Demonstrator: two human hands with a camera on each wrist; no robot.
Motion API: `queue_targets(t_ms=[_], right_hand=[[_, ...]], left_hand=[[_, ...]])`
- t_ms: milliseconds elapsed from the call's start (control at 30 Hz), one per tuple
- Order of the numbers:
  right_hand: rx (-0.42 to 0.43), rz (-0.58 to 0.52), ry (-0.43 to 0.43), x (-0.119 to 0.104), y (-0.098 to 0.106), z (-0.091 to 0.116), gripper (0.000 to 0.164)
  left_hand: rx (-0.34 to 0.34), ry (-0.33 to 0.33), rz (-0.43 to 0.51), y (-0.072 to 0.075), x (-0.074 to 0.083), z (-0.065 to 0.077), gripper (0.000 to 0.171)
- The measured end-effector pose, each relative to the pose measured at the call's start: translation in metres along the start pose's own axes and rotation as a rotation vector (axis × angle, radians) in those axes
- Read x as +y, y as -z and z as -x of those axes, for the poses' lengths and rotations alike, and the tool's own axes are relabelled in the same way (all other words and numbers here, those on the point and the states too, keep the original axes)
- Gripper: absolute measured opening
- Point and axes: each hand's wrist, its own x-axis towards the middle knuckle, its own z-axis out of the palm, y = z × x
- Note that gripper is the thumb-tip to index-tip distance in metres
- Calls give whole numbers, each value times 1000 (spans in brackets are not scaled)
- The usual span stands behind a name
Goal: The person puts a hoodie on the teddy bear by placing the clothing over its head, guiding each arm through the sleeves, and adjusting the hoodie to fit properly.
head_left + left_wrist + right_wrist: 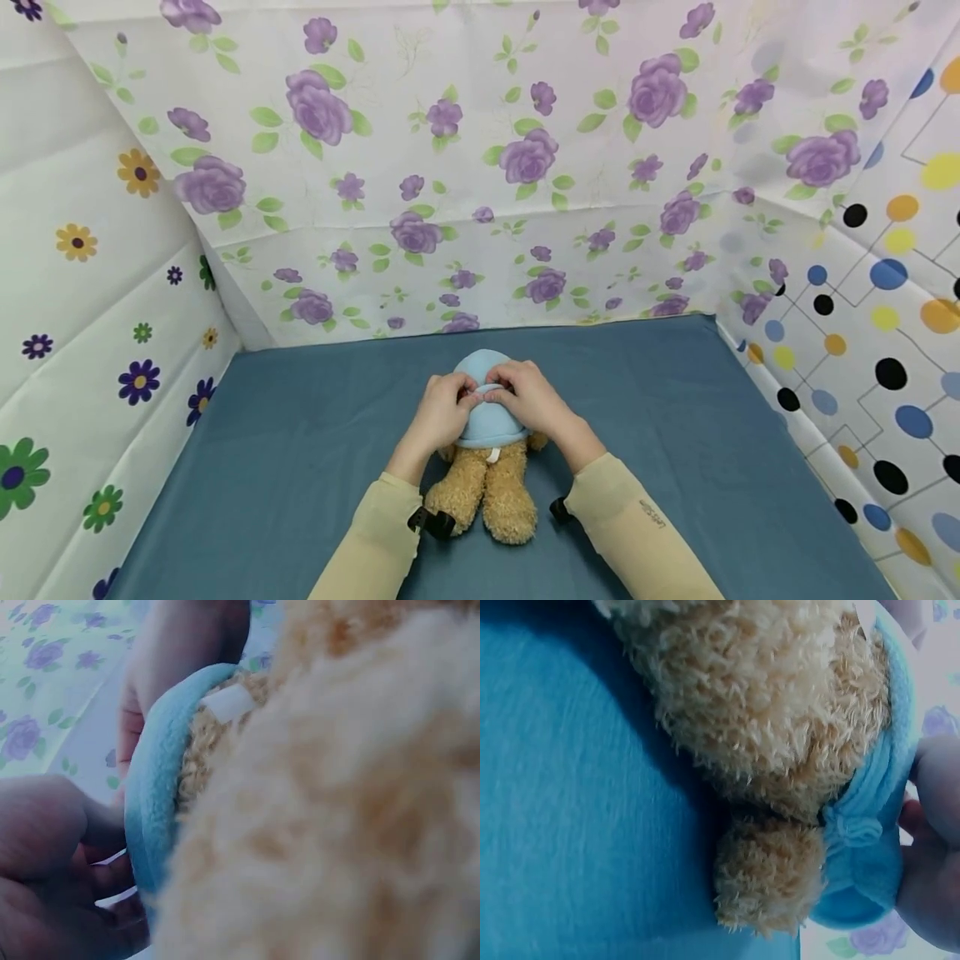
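A teddy bear (pixel 510 496) with curly brown fur lies on the blue cloth, its legs toward me. It wears a light blue hooded top (pixel 491 429), whose rounded hood covers the head. My left hand (pixel 442 410) and right hand (pixel 538 400) almost meet over the hood's front edge, each pinching the fabric between thumb and fingers. In the left wrist view, the top's hem (pixel 154 780) curves past a white tag (pixel 229 703). The right wrist view shows a furry paw (pixel 771 874) beside the blue sleeve (pixel 855 892). The bear's face is hidden.
A blue cloth (pixel 315 467) covers the table. Behind it hangs a white sheet with purple roses (pixel 528 157). Flowered sheeting (pixel 75 333) stands along the left side, and dotted sheeting (pixel 885 333) along the right. Black straps sit at both sleeves, near the bear's legs.
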Motion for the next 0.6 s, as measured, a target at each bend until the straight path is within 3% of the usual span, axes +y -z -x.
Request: queue_targets(t_ms=[133,333,433,600], right_hand=[[-101,-47,47,4,7,1,7],[-240,-205,65,9,22,2,25],[-212,-230,41,13,22,2,28],[-59,-200,-66,13,16,3,23]], left_hand=[[-49,39,20,1,1,0,11],[-11,61,43,-5,-2,-3,36],[26,50,35,-6,-4,-4,35],[134,25,6,-3,-9,-4,30]])
